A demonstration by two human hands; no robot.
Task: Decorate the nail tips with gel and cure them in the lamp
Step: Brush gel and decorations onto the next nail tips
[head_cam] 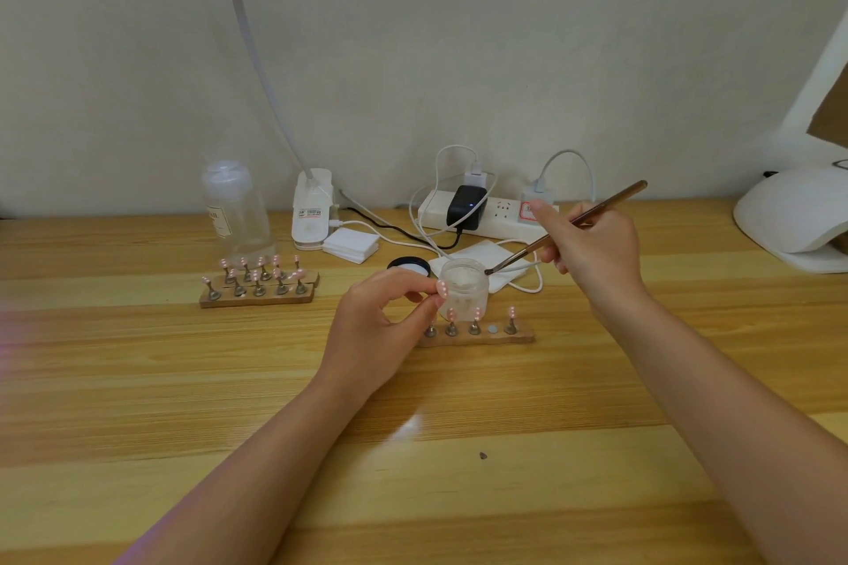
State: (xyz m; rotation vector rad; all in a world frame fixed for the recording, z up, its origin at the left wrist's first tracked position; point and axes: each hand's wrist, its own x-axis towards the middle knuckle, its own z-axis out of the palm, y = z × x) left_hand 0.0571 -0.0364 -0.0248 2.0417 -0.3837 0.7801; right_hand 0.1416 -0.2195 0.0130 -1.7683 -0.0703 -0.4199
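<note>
Brush (pixel 569 223) gripped in right hand (pixel 592 248), long axis slanting down-left, tip at rim of open gel jar (pixel 462 287); left hand (pixel 390 321) pinches one nail tip (pixel 441 289) just left of jar, mid-table (pixel 183 404), lamp (pixel 794 220) at far-right edge.

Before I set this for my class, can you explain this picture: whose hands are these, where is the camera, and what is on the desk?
The one picture comes from a camera worn on a person's head, looking down at their own two bare hands. The left hand pinches a pink nail tip. The right hand holds a thin brush, its end at the rim of an open gel jar. On the wooden desk stand wooden holders carrying more tips on small stands, a clear bottle, a power strip and, far right, the white curing lamp.
</note>
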